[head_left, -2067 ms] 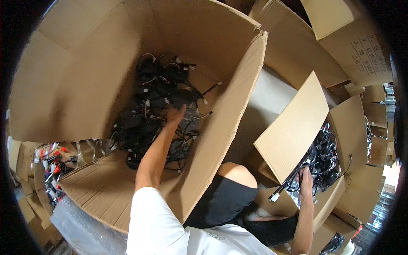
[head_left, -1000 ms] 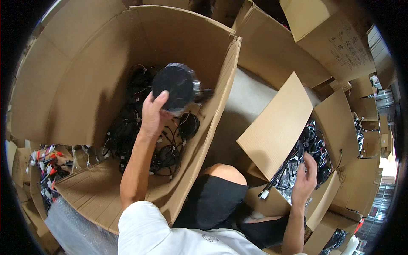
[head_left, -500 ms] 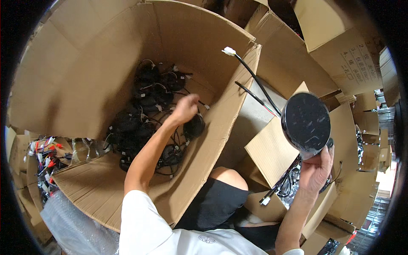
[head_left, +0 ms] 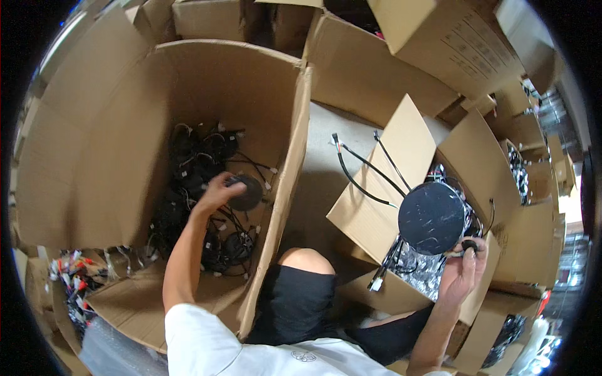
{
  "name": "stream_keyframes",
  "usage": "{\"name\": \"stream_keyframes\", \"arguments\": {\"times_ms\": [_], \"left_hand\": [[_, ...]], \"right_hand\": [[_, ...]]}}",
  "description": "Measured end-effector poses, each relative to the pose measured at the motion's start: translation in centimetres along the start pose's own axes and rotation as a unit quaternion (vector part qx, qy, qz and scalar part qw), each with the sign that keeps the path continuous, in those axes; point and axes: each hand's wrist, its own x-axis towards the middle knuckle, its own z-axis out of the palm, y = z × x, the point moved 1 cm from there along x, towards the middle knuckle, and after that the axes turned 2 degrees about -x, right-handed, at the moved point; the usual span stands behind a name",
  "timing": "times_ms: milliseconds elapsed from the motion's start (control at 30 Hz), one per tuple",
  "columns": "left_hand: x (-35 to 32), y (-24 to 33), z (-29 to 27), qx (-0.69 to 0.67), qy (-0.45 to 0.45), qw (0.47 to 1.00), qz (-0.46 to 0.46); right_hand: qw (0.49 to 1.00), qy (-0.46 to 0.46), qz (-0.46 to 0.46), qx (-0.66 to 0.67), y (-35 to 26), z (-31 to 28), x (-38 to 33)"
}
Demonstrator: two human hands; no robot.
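Note:
My left hand (head_left: 218,192) reaches into the large cardboard box (head_left: 302,125) on the left. Its fingers, a little blurred, are closed on the edge of a round black unit (head_left: 247,193). Below and beside it lies a pile of similar black units (head_left: 188,156) with thin cables and white plugs. On the right, my right hand (head_left: 463,266) grips the lower edge of another round black unit (head_left: 431,218), its flat disc face upward. Several black cables (head_left: 367,166) stick out from this unit to the upper left. It hangs over a smaller open carton, hiding part of the contents.
The smaller carton's flap (head_left: 357,216) spreads toward my knee (head_left: 307,260); cables and clear plastic bags (head_left: 414,276) lie inside. At the lower left are plugs with red and white ends (head_left: 78,285) and plastic wrap (head_left: 119,344). More cartons (head_left: 451,44) stand behind.
My view has shifted, moving the large box leftward and down. My left hand has closed on a unit in the pile. The unit in my right hand has come lower over the smaller carton.

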Motion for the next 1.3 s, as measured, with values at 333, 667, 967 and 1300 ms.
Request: {"name": "stream_keyframes", "arguments": {"times_ms": [333,667,967,1300], "left_hand": [[-20.0,25.9,0.8,-0.34,0.086,0.902,0.251],[-23.5,30.9,14.8,-0.161,-0.162,0.971,0.077],[-25.8,31.2,21.3,-0.041,-0.4,0.906,0.133],[-29.8,38.8,35.9,-0.451,-0.482,0.737,0.147]], "right_hand": [[0.874,0.035,-0.414,-0.254,-8.3,5.5,1.5],[0.588,-0.26,-0.695,-0.323,-11.9,2.7,-2.6],[0.596,-0.278,-0.678,-0.328,-11.4,-5.4,-5.5],[0.94,-0.135,0.095,0.299,-3.6,-11.0,2.3]]}}
